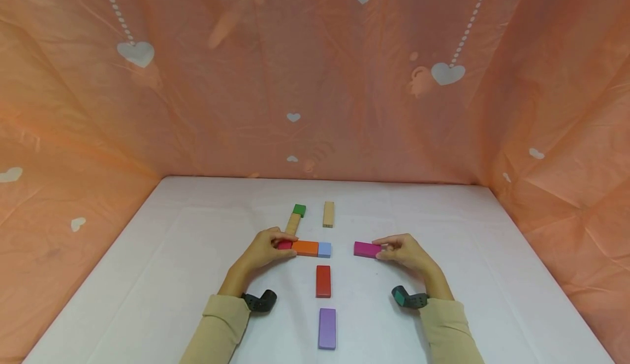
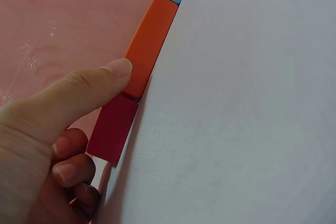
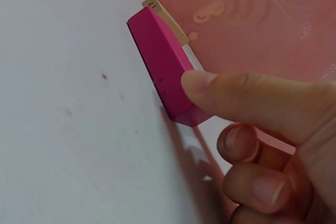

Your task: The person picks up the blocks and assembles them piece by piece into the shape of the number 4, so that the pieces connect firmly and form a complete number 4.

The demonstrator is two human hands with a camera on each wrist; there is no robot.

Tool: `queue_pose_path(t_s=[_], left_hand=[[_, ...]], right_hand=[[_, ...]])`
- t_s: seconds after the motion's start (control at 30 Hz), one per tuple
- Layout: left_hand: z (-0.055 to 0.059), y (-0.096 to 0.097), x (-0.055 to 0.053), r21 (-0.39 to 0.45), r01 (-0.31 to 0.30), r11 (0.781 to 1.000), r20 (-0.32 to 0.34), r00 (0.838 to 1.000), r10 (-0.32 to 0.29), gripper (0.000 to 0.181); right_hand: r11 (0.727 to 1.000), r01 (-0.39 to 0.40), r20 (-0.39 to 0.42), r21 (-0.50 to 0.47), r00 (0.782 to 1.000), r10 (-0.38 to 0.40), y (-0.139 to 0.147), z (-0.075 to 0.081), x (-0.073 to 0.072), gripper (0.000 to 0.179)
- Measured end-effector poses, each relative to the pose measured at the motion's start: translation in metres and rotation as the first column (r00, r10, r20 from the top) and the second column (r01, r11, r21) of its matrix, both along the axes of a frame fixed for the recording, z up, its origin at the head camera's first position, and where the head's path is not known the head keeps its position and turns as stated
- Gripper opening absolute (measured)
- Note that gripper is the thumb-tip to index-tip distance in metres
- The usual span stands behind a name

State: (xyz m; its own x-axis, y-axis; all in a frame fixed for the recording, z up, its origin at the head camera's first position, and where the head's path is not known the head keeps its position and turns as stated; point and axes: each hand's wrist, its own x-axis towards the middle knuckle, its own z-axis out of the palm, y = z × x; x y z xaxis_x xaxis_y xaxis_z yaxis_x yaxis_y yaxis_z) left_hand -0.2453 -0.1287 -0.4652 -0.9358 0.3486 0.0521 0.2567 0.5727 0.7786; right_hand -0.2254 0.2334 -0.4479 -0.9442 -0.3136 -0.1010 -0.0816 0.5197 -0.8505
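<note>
In the head view my left hand [image 1: 263, 249] pinches an orange block [image 1: 306, 248] near its left end, with the thumb on its near side. The orange block lies in a row between a dark red block [image 2: 113, 129] and a light blue block [image 1: 324, 250]. To the right, across a gap, my right hand [image 1: 406, 252] grips a magenta block [image 1: 367, 250] by its right end. In the right wrist view the thumb presses the magenta block's side; the fingertips behind it are hidden. A plain wooden block [image 1: 292, 224] runs back from the dark red one to a green block [image 1: 299, 210].
Another plain wooden block [image 1: 328, 215] lies apart at the back. A red block [image 1: 323, 281] and a purple block [image 1: 327, 328] lie between the forearms, nearer the body. A white cloth [image 1: 147, 287] covers the table, with orange sheeting [image 1: 315, 80] behind it and at the sides.
</note>
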Motion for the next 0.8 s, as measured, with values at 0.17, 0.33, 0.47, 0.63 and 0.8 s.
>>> queue_pose_path(t_s=[0.17,0.33,0.47,0.63,0.8], left_hand=[[0.0008,-0.0003,0.0003,0.01,0.003,1.0,0.001,1.0,-0.004,0.03],[0.0009,-0.0007,0.0004,0.014,0.014,1.0,-0.005,1.0,-0.014,0.03],[0.0003,0.0,0.0004,0.008,-0.003,1.0,0.006,1.0,0.003,0.03],[0.0008,0.0009,0.0002,-0.011,-0.029,1.0,0.029,0.999,0.03,0.031],[0.0005,0.0004,-0.0005,-0.017,-0.027,1.0,0.029,0.999,0.027,0.031]], right_hand=[[1.0,-0.001,-0.006,0.008,1.0,0.001,-0.0004,-0.0014,-0.0014,0.038],[1.0,-0.006,-0.006,0.008,1.0,0.006,-0.001,-0.0033,-0.0021,0.037],[1.0,-0.018,-0.007,-0.008,1.0,0.018,-0.0026,-0.0042,-0.0025,0.037],[1.0,-0.024,-0.02,0.007,0.999,0.025,-0.0048,-0.0058,-0.0034,0.037],[0.999,-0.027,-0.034,0.02,0.999,0.027,-0.0079,-0.0059,-0.0031,0.036]])
